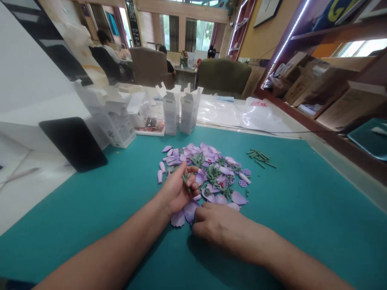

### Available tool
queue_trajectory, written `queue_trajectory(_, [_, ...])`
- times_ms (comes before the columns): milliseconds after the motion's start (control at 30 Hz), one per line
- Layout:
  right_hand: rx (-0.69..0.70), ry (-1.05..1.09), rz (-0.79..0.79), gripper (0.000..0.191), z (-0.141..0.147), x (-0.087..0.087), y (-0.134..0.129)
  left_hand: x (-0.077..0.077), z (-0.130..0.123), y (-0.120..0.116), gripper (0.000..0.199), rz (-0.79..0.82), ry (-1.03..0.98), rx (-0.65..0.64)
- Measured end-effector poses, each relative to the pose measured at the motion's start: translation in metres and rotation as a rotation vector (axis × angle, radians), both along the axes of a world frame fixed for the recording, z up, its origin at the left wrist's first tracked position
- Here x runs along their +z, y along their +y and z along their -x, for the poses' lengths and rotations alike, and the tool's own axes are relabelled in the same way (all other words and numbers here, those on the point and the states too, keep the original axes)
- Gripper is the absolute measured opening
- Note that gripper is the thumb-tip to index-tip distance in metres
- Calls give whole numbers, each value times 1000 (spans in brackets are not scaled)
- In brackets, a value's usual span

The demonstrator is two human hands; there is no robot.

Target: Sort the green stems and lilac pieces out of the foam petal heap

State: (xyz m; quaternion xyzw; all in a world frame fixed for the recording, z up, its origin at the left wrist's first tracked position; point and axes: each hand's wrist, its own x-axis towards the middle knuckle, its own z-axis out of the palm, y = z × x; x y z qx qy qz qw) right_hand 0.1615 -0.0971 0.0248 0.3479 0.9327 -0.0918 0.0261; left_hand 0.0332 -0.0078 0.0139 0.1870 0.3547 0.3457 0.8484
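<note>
The person's left hand (179, 191) is cupping green stick-like pieces (185, 178) over lilac plastic petals (238, 197) heaped on a teal mat (290, 201); the right hand (217, 221) is hanging low nearby, fingers bent, any pinch hidden; keeping that left palm cupped is likely preventing spills
</note>
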Motion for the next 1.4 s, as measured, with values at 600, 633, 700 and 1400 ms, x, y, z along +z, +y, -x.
queue_trajectory(600, [-396,514,37,9,-15,4,13,-1,-1,-1,30,15,28,23])
queue_trajectory(633, [-468,597,38,9,-18,4,16,-2,-2,-2,31,12,18,7])
queue_trajectory(700, [-593,737,38,11,-22,1,21,-2,-4,-6,31,-1,-2,-33])
queue_trajectory(1400, [-70,101,-70,20,2,-15,7,-4,-1,-1,25,7,10,-12])
